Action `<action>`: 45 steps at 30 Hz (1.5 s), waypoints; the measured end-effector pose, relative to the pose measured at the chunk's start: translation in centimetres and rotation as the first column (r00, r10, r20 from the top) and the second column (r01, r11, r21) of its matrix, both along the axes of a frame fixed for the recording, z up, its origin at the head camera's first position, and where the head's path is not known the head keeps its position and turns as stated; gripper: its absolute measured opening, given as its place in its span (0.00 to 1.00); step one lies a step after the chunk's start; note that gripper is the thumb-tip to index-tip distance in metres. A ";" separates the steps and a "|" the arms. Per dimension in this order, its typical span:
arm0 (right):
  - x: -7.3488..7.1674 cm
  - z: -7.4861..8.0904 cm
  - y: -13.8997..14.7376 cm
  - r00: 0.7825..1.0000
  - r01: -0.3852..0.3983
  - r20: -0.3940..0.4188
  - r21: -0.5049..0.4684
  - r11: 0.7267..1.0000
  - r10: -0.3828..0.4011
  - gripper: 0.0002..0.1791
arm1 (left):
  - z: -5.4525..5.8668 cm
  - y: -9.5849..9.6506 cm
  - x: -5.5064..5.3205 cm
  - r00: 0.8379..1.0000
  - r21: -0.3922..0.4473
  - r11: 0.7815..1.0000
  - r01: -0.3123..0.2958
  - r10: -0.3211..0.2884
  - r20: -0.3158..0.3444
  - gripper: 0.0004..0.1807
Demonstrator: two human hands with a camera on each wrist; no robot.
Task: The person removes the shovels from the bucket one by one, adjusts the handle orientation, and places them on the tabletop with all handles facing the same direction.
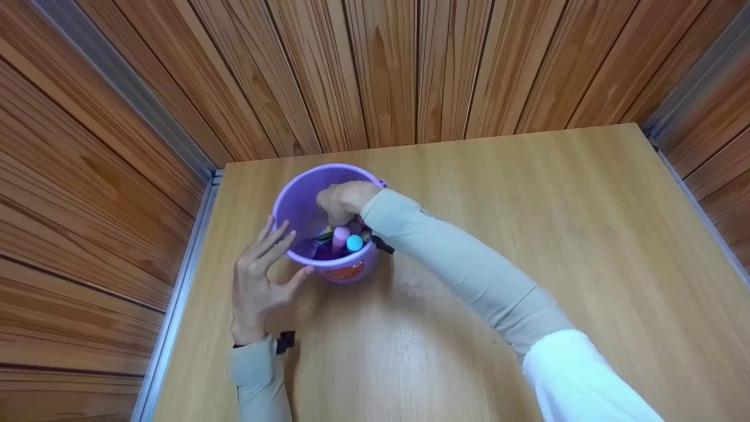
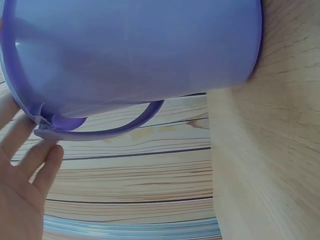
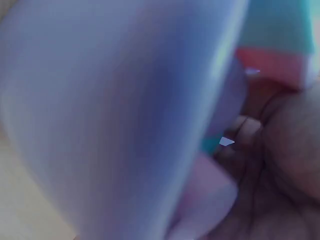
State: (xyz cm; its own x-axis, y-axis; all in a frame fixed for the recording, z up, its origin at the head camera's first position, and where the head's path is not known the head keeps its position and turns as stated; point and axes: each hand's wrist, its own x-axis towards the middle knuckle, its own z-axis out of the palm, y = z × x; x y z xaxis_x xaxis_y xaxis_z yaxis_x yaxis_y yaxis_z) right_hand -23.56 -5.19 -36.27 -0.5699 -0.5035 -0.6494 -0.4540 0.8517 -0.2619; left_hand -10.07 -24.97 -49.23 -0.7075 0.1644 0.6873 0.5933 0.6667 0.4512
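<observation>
A purple bucket stands upright at the left of the wooden table. My left hand has its fingers spread along the left of the rim, fingertips right at the edge. In the left wrist view the bucket's curved handle hangs down beside those fingers. My right hand reaches down inside, its fingertips hidden among the contents; I cannot tell whether it grips anything. Near it are a pink-purple cylinder and a round bright blue end. The right wrist view shows a teal-and-red piece close to the palm.
Wood-plank walls rise behind and at both sides of the table. Metal rails run along the table's side edges. My right forearm crosses over the bucket's right rim.
</observation>
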 end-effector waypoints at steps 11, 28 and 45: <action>1.5 0.3 -1.5 0.964 -0.041 -0.250 0.212 0.976 0.095 0.20 | 0.5 0.3 0.1 0.997 -0.012 0.999 0.033 -0.034 -0.071 0.26; 1.8 2.8 -0.8 0.940 -0.120 -0.269 0.314 0.942 0.209 0.20 | 0.6 0.6 0.3 0.999 0.005 1.000 0.019 -0.019 -0.048 0.24; 1.8 7.9 2.3 0.948 -0.138 -0.249 0.232 0.963 0.196 0.18 | 0.6 0.7 0.4 1.000 0.030 0.999 0.016 -0.015 -0.018 0.26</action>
State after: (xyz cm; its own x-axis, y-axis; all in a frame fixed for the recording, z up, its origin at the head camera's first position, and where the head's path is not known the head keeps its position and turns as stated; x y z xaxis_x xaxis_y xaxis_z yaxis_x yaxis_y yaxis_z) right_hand -21.73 -2.87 -28.36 -0.6566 -0.4757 -0.5854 -0.6226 0.7799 0.0646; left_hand -9.64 -24.29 -48.60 -0.6926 0.1542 0.7046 0.6115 0.6436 0.4603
